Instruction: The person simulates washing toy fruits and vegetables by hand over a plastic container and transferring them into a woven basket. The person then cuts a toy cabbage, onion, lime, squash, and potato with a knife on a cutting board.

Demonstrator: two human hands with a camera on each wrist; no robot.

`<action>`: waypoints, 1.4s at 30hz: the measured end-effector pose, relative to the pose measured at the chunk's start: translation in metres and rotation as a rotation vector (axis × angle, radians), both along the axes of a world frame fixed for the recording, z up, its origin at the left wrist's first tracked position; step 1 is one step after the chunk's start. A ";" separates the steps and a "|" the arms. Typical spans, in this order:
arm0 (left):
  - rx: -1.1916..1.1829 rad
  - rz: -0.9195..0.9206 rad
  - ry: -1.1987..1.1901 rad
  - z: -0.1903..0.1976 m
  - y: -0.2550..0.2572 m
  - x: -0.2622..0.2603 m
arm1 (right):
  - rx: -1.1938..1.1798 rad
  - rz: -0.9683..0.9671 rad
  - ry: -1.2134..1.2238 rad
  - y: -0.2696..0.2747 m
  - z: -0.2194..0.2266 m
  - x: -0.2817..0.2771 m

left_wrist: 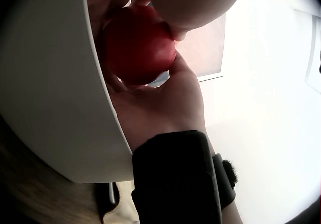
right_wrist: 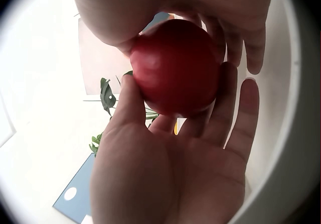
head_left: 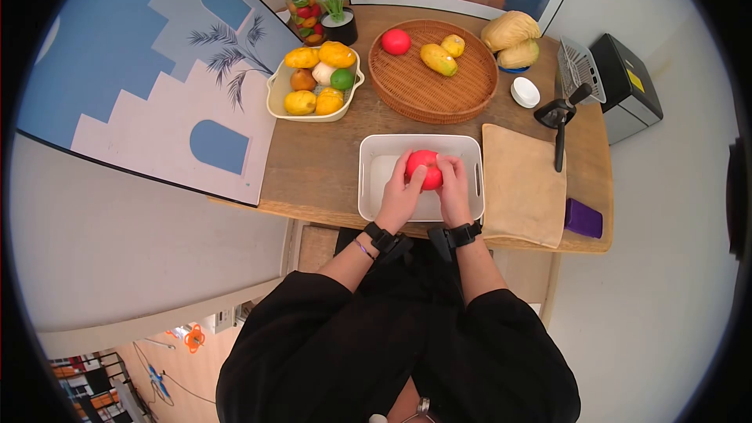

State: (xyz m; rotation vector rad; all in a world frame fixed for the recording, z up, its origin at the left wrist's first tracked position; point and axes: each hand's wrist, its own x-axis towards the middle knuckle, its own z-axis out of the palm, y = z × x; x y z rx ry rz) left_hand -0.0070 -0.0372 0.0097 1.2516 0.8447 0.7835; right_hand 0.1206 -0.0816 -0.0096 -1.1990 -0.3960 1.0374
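Note:
Both hands hold a smooth red apple [head_left: 424,170] between them, over a white rectangular bin [head_left: 375,188] near the table's front edge. From the left side, my left hand [head_left: 400,197] grips the fruit, its thumb on the near face. My right hand [head_left: 453,190] holds the other side, fingers bent round it. In the right wrist view the apple [right_wrist: 175,68] sits between the fingers of both hands, some fingertips hidden behind it. The bin's pale wall [left_wrist: 55,83] rises beside the hands in the left wrist view.
Behind the bin is a wicker tray [head_left: 392,92] with another red fruit and two yellow ones. A cream basket [head_left: 273,102] of mixed fruit stands left. To the right lie a tan cloth [head_left: 523,188], a black-handled tool [head_left: 558,117], a white bowl [head_left: 525,92] and a purple block [head_left: 583,218].

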 end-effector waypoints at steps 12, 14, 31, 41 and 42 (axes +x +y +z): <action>0.053 0.098 0.039 -0.020 0.006 0.000 | 0.021 0.046 0.037 -0.005 0.025 -0.007; -0.017 0.075 0.070 0.001 0.001 0.002 | 0.038 0.006 -0.003 -0.003 0.011 -0.006; 0.093 0.218 0.025 -0.017 0.005 0.001 | -0.100 0.149 -0.108 -0.004 0.034 -0.009; 0.012 0.238 -0.035 -0.010 0.003 0.006 | -0.063 0.065 -0.020 -0.002 0.023 -0.012; 0.002 0.224 -0.012 -0.007 0.001 0.005 | -0.039 0.050 0.013 -0.003 0.020 -0.010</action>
